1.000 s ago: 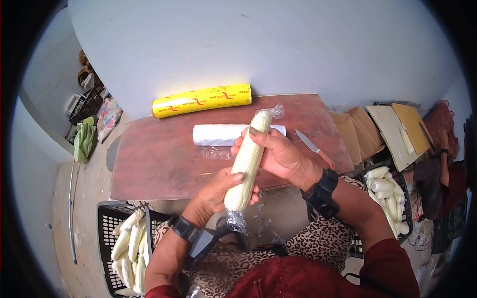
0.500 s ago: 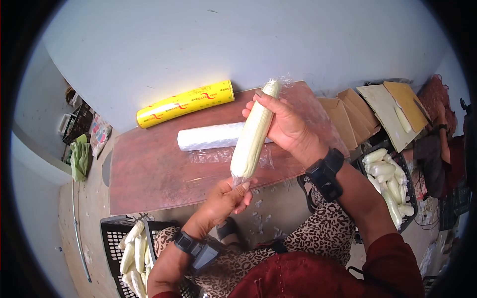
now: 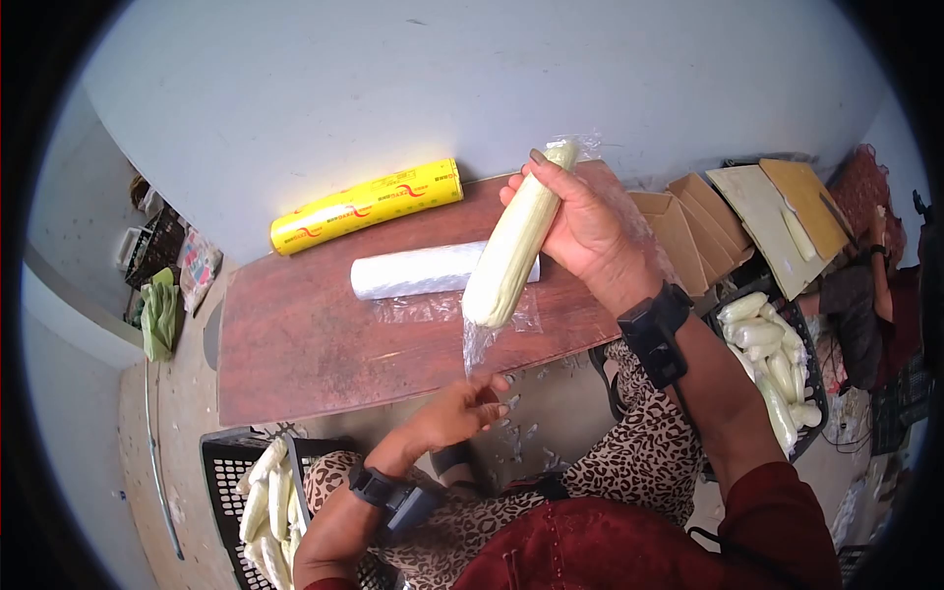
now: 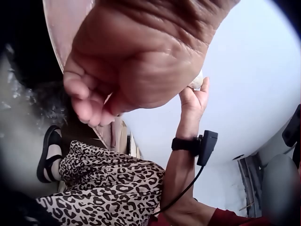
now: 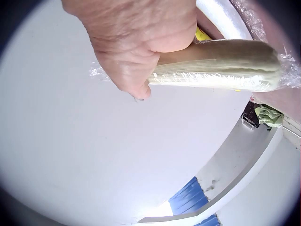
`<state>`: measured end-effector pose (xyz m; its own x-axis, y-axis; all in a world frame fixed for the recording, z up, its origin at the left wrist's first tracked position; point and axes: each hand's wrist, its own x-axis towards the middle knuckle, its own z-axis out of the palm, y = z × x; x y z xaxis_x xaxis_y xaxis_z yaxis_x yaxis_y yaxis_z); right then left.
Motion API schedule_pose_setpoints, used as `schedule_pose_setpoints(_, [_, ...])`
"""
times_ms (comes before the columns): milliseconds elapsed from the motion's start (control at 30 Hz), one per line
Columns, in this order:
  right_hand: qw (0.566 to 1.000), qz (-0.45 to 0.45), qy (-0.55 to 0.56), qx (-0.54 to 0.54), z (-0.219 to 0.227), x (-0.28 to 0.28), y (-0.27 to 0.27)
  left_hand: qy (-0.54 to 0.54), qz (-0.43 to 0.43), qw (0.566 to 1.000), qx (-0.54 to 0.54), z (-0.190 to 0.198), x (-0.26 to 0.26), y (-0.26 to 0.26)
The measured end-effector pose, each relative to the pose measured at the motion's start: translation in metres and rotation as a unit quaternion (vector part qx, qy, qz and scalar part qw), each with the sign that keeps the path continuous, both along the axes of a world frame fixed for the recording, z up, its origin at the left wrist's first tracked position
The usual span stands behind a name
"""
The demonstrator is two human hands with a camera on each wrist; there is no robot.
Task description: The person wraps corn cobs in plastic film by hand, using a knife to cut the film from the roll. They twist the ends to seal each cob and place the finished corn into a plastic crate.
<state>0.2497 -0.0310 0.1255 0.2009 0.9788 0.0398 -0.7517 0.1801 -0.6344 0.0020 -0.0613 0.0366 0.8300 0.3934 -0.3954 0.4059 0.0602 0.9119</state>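
My right hand (image 3: pixel 587 224) grips a pale corn cob (image 3: pixel 516 246) in its inner husk near the upper end, tilted over the table. Clear plastic film covers the corn; in the right wrist view the wrapped ear (image 5: pixel 221 70) shows glossy film bunched at both ends. From the lower end a tail of film (image 3: pixel 476 346) hangs down to my left hand (image 3: pixel 457 411). The left hand's fingers are loosely bent just below that tail. Nothing shows within the left hand (image 4: pixel 136 66) in the left wrist view.
A white film roll (image 3: pixel 413 270) and a yellow printed roll (image 3: pixel 369 205) lie on the reddish table (image 3: pixel 295 354). Black crates of corn stand on both sides, the left crate (image 3: pixel 224 492) and the right crate (image 3: pixel 726 366). Cardboard boxes (image 3: pixel 688 236) are at right.
The right hand has raised the corn up and to the right. The left hand went from the corn to its film tail, pinched it, then moved down away from the ear with loosened fingers.
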Motion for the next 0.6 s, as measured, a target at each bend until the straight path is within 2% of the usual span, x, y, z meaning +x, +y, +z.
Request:
schedule_pose_setpoints(67, [1.0,0.001,0.001,-0.007,-0.001,0.001,-0.003,-0.054,0.051,0.997,-0.019,0.001,-0.003,0.002])
schedule_pose_setpoints(133, [1.0,0.001,0.005,-0.014,0.0,-0.004,-0.006,-0.129,0.107,0.983,-0.075,0.026,-0.001,0.003])
schedule_pose_setpoints(233, [1.0,-0.002,0.001,-0.004,-0.004,-0.003,-0.004,-0.159,0.16,0.973,-0.049,0.034,0.006,0.004])
schedule_pose_setpoints(433, [1.0,-0.007,-0.011,-0.027,-0.008,-0.001,-0.002,-0.16,0.219,0.962,-0.005,0.027,0.017,0.011])
schedule_pose_setpoints(533, [1.0,-0.009,-0.021,-0.02,-0.007,0.004,-0.001,-0.146,0.212,0.966,0.007,0.033,0.021,0.009])
schedule_pose_setpoints(600, [1.0,-0.005,-0.028,-0.012,-0.005,0.006,-0.001,-0.138,0.18,0.973,0.037,0.025,0.018,0.014])
